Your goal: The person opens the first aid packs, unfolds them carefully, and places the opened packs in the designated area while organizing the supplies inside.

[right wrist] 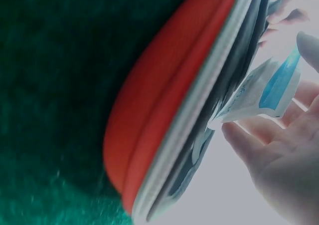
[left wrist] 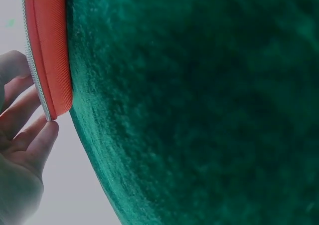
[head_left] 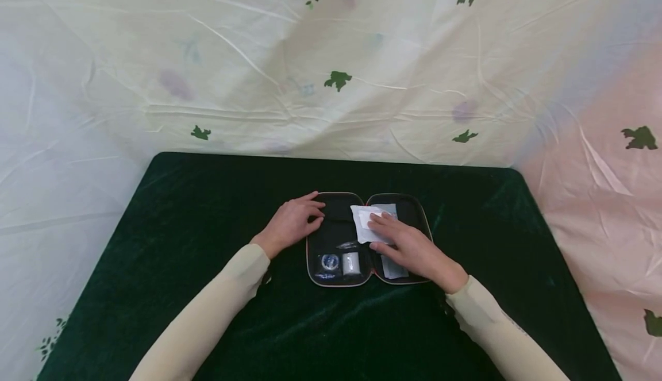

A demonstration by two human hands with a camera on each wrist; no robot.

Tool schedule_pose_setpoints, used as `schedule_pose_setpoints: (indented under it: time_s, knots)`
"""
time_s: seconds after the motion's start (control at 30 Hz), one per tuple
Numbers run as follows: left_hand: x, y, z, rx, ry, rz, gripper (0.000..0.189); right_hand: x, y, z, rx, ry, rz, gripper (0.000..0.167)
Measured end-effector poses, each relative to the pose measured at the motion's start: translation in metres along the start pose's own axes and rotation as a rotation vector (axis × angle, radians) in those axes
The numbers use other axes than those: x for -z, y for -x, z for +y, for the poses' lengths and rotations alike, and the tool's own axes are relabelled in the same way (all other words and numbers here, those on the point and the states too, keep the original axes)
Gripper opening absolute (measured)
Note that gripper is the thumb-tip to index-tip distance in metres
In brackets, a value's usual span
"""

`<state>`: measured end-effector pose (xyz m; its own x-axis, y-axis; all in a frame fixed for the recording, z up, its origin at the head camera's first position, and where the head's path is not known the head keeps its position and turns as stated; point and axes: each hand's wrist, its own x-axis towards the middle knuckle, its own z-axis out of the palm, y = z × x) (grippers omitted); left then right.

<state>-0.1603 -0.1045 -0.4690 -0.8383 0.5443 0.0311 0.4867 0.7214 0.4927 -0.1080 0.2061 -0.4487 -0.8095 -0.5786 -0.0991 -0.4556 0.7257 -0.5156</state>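
An oval zip case (head_left: 339, 284) lies unfolded on the green cloth, its outer shell (left wrist: 50, 45) orange-red with a pale zip edge. My right hand (head_left: 411, 246) holds a white packet (head_left: 364, 233) above the case's middle and right half. In the right wrist view that packet (right wrist: 276, 88) has a blue strip and sits between thumb and fingers. My left hand (head_left: 292, 224) rests at the case's left rim, fingers reaching over the edge and loosely bent. In the left wrist view, fingertips (left wrist: 47, 130) touch the zip edge.
In the left half lie a blue-and-white roll (head_left: 330, 262) and a white wrapped roll (head_left: 351, 263). A pale flat packet (head_left: 394, 269) lies in the right half, partly under my right hand. Dark green velvet (head_left: 233, 185) covers the table; patterned fabric (head_left: 258, 53) hangs behind it.
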Motion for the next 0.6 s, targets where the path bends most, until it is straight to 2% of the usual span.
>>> schedule_pose_setpoints:
  time_s: [0.3,0.6]
  knots:
    - [-0.001,-0.001,-0.002,0.007,0.022,0.002,0.016,-0.009,0.0,-0.016,0.034,-0.016,-0.019,0.058]
    - [0.001,-0.002,-0.005,-0.003,0.041,-0.012,0.018,-0.017,0.001,-0.03,0.075,0.005,-0.001,0.058]
